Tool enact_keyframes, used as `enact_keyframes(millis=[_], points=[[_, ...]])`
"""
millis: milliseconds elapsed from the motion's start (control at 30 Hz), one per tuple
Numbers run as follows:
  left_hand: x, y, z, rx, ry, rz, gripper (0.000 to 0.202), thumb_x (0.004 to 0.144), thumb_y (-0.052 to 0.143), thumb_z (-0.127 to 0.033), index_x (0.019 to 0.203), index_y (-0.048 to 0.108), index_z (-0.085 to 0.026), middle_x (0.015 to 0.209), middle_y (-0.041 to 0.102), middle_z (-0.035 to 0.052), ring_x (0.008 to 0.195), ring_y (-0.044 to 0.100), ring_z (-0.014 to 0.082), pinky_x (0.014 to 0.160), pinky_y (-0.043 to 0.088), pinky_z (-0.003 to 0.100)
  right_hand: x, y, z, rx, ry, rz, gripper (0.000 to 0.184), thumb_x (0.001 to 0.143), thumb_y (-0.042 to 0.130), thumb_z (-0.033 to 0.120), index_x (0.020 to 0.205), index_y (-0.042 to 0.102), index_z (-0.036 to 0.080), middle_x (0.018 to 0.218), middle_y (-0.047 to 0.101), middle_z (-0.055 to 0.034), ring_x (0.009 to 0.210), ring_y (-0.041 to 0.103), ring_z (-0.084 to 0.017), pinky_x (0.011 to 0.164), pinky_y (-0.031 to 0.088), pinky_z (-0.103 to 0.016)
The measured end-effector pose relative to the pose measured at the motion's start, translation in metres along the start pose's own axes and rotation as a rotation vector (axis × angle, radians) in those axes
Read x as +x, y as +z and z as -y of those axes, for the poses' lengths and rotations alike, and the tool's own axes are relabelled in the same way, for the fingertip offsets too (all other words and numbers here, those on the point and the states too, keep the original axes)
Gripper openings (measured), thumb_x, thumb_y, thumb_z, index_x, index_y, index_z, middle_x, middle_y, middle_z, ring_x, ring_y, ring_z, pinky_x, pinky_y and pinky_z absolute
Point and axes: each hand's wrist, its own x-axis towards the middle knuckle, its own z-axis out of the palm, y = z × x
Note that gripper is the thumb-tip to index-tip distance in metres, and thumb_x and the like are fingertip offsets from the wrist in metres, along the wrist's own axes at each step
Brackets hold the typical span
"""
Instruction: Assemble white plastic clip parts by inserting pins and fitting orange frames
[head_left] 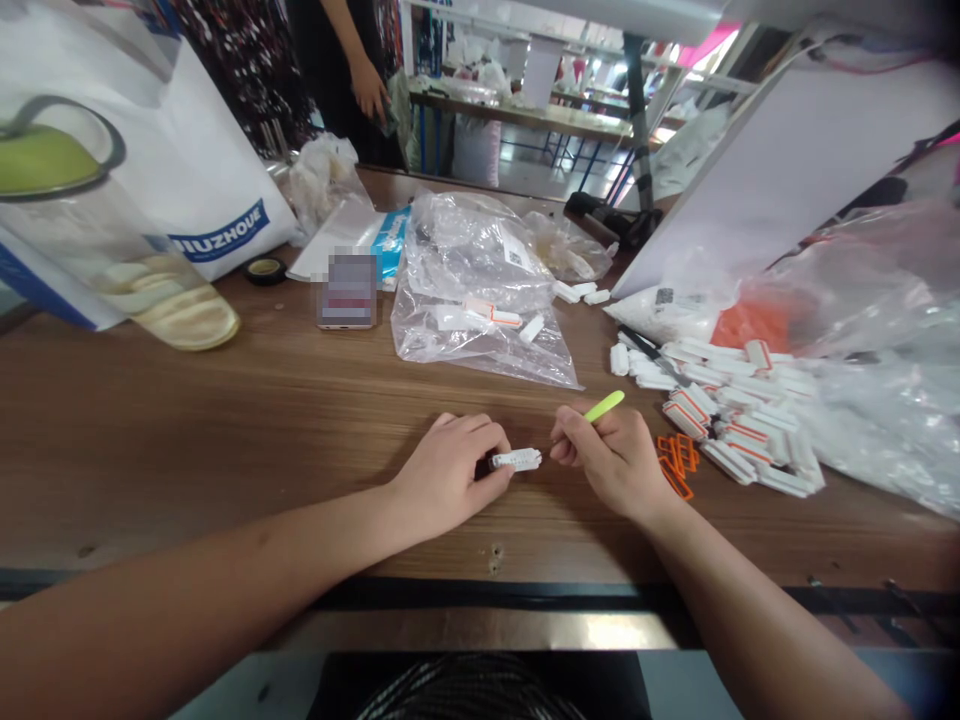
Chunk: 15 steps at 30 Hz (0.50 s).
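Observation:
My left hand (450,465) is closed in a pinch on a small white plastic piece (517,460), held just above the wooden table (225,420). My right hand (611,455) is closed round a thin tool with a lime-green handle (604,405); its tip points at the white piece. A pile of white pieces, some with orange inserts (727,415), lies just right of my right hand. Loose orange inserts (677,462) lie beside my right wrist.
A clear plastic bag (480,290) holding a few white pieces lies behind my hands. A phone (346,292), a tape roll (265,269), a clear water jug (112,240) and a white bag (210,170) stand at the left. More plastic bags (862,290) fill the right. Another person (367,85) stands at the back.

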Motion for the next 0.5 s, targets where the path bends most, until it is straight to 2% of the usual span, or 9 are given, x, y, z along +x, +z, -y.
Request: enact_keyframes(millis=[500], points=[[-0.0001, 0.0006, -0.0001, -0.001, -0.003, 0.001, 0.005, 0.088, 0.060, -0.024, 0.085, 0.058, -0.020, 0.082, 0.061, -0.0015, 0.082, 0.057, 0.0180, 0.078, 0.035, 0.035, 0.0001, 0.0013, -0.0012, 0.014, 0.000, 0.005, 0.040, 0.097, 0.048, 0.042, 0.069, 0.062, 0.016, 0.056, 0.065, -0.0004, 0.050, 0.061, -0.011, 0.052, 0.047, -0.020]])
